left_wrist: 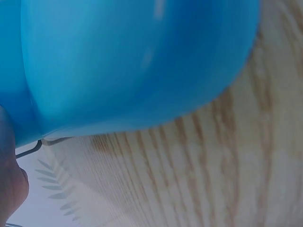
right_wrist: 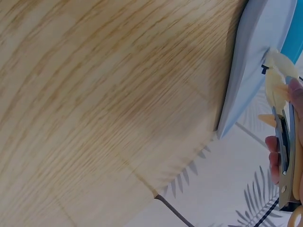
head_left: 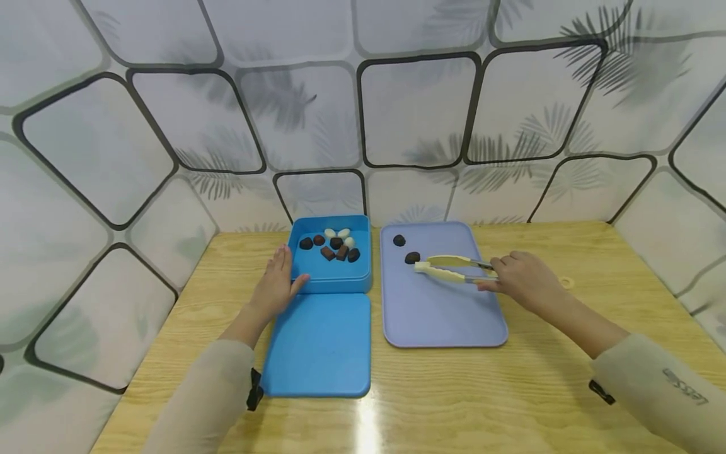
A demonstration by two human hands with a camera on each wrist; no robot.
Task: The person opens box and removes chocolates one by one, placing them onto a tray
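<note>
Head view: a leaf-patterned wall (head_left: 420,113) stands behind a wood-grained desk (head_left: 510,391), which carries a lilac tray (head_left: 442,321) on the right, a blue lid (head_left: 317,347) at the near left and, just beyond the lid, a blue box (head_left: 334,285). The left hand (head_left: 276,284) lies against the box's left side, fingers straight, thumb spread out to the near wall, apparently to steady it. The right hand (head_left: 516,277) grips the tongs (head_left: 445,274) over the tray. Nine pieces, dark, brown and white, lie in the box; two dark ones lie on the tray, a far chocolate (head_left: 399,240) near its back left corner and a nearer chocolate (head_left: 412,258) right at the tips of the tongs. Whether the tips touch it, I cannot tell. The step in hand seems to be picking up that nearer piece; the next move calls for bringing one tip to each side of it and squeezing gently, since a rounded piece could slip out sideways.
</note>
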